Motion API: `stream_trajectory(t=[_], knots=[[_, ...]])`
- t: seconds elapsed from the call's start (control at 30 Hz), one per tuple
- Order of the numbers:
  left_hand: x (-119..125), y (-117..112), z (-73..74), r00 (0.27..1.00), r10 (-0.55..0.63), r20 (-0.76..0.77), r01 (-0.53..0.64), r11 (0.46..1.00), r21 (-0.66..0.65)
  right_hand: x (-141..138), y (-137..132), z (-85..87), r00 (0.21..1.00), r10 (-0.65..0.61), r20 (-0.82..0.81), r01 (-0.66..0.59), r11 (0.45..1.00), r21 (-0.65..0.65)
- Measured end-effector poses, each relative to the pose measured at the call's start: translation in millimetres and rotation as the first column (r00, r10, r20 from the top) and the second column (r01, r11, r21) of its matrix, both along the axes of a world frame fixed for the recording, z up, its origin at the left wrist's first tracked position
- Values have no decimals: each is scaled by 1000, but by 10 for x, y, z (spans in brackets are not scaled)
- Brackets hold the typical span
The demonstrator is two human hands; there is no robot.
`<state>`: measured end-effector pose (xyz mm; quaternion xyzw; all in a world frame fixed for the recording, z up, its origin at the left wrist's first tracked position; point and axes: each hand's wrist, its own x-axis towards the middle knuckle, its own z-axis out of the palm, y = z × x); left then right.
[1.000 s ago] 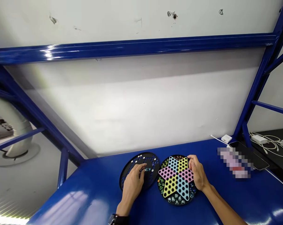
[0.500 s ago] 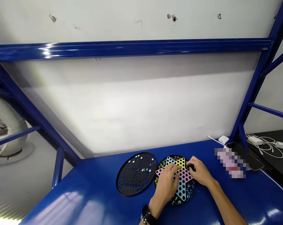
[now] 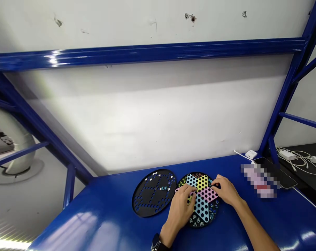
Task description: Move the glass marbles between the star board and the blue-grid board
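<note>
A round black Chinese checkers board (image 3: 201, 206) lies on the blue table, with a star of blue, yellow and pink holed points. Glass marbles (image 3: 214, 209) sit in the pockets around its rim. Over the star's left side is my left hand (image 3: 180, 204), its fingers bent and the thumb apart from them; nothing shows in it. At the board's right edge, my right hand (image 3: 225, 190) brings thumb and index finger close together by the upper right pocket. Whatever is between those fingertips is too small to make out.
Left of the star board lies a second round black board (image 3: 147, 202) with several white pieces and a few teal marbles. A phone (image 3: 278, 174), a white charger (image 3: 251, 154) and a blurred pink item (image 3: 259, 181) are at the right. A blue frame (image 3: 158, 52) crosses the wall.
My left hand has shifted slightly left and down, uncovering more of the star. My right hand's fingers have drawn closer together at the board's edge. The view has moved a little.
</note>
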<state>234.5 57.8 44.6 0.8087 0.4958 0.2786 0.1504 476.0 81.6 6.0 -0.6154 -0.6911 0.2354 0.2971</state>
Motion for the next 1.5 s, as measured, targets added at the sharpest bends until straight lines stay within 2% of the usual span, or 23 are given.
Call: stream_trajectory(t=[0.17, 0.33, 0.6, 0.8, 1.07, 1.2, 1.33, 1.5], knots=[[1, -7, 24, 1000, 2, 16, -2, 1000, -24, -23, 37, -59, 996, 4, -84, 3, 996, 90], [-34, 6, 30, 998, 4, 66, -1, 999, -36, -84, 87, -69, 996, 9, -84, 4, 987, 163], [-125, 17, -95, 992, 55, 116, -46, 996, -76, -86, 129, -13, 999, 53, -8, -52, 996, 68], [-144, 23, -159, 989, 51, 136, -47, 998, -34, -66, 147, 68, 984, 144, 105, -154, 984, 92], [-151, 8, -187, 984, 39, 176, -42, 999, 13, -66, 124, 198, 963, 175, 208, -174, 985, -23], [-154, 11, -181, 981, 34, 191, -42, 998, 42, -80, 96, 171, 978, 160, 132, -162, 987, 10], [-162, 7, -187, 979, 28, 201, -41, 997, 65, -84, 72, 140, 995, 96, 19, -97, 992, 76], [-127, -26, -194, 988, 11, 155, -39, 982, 183, -219, 8, 216, 960, 47, -278, -9, 991, 134]])
